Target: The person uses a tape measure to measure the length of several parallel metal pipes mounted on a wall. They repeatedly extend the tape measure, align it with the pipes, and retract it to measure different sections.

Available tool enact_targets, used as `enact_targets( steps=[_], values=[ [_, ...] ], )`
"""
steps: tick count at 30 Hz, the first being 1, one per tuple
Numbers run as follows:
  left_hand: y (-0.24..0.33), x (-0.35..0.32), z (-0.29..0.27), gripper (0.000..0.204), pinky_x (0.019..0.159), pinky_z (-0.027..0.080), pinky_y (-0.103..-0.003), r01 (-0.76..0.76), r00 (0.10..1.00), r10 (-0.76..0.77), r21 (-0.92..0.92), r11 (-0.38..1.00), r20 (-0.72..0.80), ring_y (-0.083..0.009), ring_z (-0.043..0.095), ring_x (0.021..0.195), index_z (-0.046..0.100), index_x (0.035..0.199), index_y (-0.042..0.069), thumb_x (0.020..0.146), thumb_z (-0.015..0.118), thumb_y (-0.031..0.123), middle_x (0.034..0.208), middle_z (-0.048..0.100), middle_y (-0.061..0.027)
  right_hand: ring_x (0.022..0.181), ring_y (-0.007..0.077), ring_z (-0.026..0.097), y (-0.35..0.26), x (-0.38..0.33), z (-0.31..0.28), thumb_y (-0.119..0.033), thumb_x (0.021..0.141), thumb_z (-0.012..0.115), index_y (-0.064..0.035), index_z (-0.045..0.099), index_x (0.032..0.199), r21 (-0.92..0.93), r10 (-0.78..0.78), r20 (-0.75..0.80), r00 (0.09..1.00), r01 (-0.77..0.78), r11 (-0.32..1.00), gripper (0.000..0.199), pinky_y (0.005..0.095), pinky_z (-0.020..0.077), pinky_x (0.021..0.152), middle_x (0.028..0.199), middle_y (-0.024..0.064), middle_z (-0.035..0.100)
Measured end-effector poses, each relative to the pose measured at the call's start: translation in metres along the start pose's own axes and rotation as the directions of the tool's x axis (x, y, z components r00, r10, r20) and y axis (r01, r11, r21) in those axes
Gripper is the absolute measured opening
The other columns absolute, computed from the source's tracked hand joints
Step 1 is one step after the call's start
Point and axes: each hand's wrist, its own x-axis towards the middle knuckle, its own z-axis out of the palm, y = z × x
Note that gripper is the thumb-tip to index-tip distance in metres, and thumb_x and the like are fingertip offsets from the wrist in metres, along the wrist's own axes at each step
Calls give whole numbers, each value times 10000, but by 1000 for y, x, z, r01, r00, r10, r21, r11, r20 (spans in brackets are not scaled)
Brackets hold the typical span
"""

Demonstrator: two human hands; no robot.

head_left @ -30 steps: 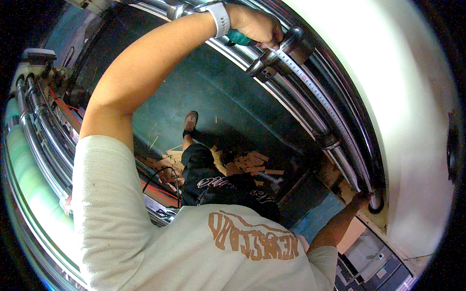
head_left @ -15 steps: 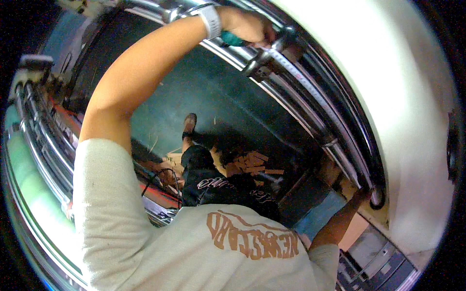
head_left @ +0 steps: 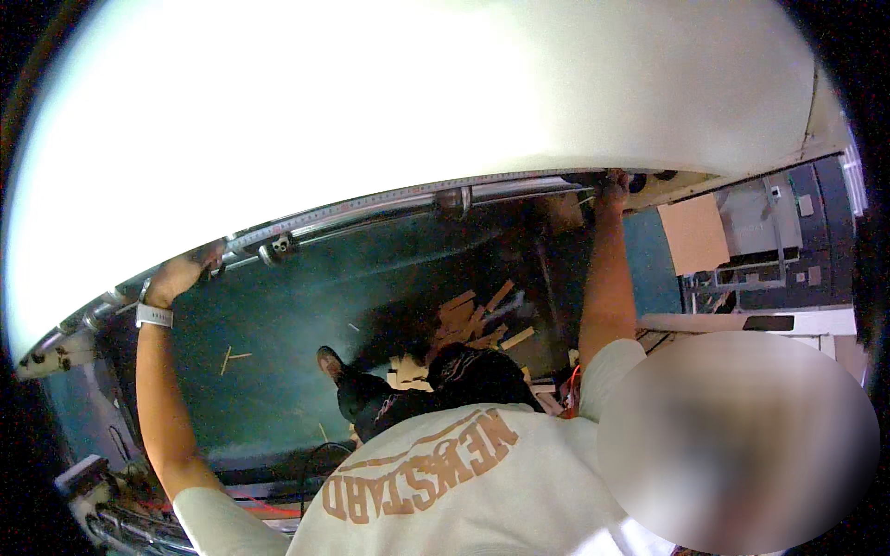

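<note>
A tape measure's pale blade (head_left: 371, 201) stretches along a long shiny metal bar (head_left: 399, 211), just under the edge of a big white roll or sheet (head_left: 389, 93). At its left end my left hand (head_left: 183, 275), a pale watch band on the wrist, is closed; the case is hidden in it now, though its teal body showed earlier. My right hand (head_left: 612, 188) is at the bar's right end with fingers curled where the blade runs out. Shadow there hides the fingertips.
Wood offcuts (head_left: 473, 320) lie on the dark green floor (head_left: 250, 371) by my feet. Metal rails (head_left: 139, 528) stand at lower left. A tan board (head_left: 693, 233) and grey equipment (head_left: 765, 222) are at the right. A blurred patch covers the lower right.
My view has turned, so the bar now runs across the top and the white surface fills it. My left hand now shows at the left, and the right hand remains at the bar's far end.
</note>
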Motion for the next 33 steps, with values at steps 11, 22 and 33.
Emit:
enact_targets(
  steps=[11, 22, 33],
  values=[
    [-35, 22, 27, 321, 670, 412, -273, -45, 997, 52, -142, 989, 48, -139, 512, 699, 566, 895, 3, 829, 522, 314, 751, 578, -69, 728, 152, 470, -9, 32, -50, -112, 773, 586, -138, 498, 842, -357, -427, 140, 893, 448, 820, 115, 292, 381, 549, 807, 3, 524],
    [-13, 13, 10, 414, 838, 377, -276, 9, 991, -20, 84, 996, 132, -186, 531, 922, 540, 1076, 38, 840, 478, 372, 1045, 570, -127, 1046, 252, 460, 40, 52, -36, -356, 825, 467, -134, 361, 1229, -134, -62, 260, 964, 100, 986, 472, 391, 374, 893, 1182, 71, 469],
    [-33, 29, 16, 233, 615, 402, -285, -244, 954, 256, -89, 966, 156, -127, 488, 629, 593, 897, 47, 797, 531, 248, 719, 583, -54, 1054, 247, 457, 55, 89, -117, -340, 808, 497, -124, 377, 1221, -422, 410, 654, 635, -143, 895, 481, 366, 375, 894, 1191, 79, 463]
  ],
)
